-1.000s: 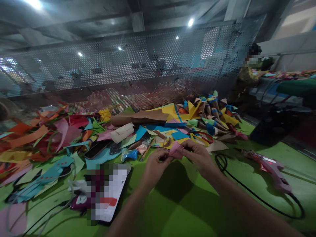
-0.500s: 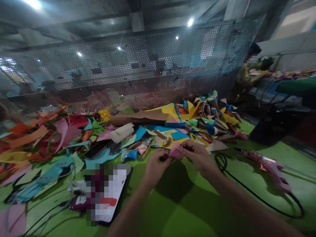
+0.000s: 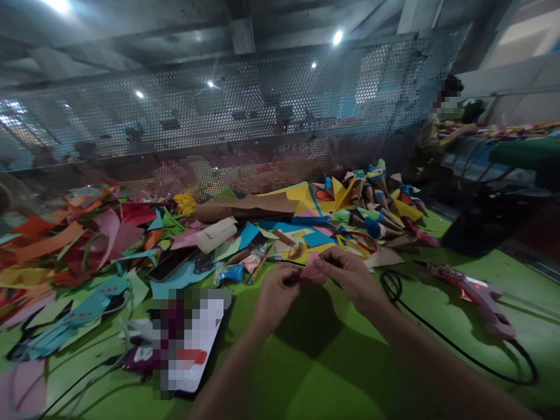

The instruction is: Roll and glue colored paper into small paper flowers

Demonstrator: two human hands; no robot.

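Between my two hands is a small pink piece of pleated paper (image 3: 314,272), held just above the green table (image 3: 306,373). My left hand (image 3: 280,294) pinches its left end, with the fingers curled and partly hidden. On its right side my right hand (image 3: 347,271) grips it between thumb and fingers. Fine folds fan across the paper's face. Just beyond my hands lie paper scraps, a pencil (image 3: 259,269) and yellow-and-red-handled scissors (image 3: 361,242).
A pink glue gun (image 3: 483,297) with a black cord lies at right. At left are a phone with a lit screen (image 3: 205,332), a dark phone (image 3: 170,265) and heaped coloured paper (image 3: 118,230). Paper cones (image 3: 376,201) pile up behind. A person (image 3: 433,140) works at far right.
The pink paper has spread from a bunched shape to a wider fan with its pleats showing. My hands have barely shifted.
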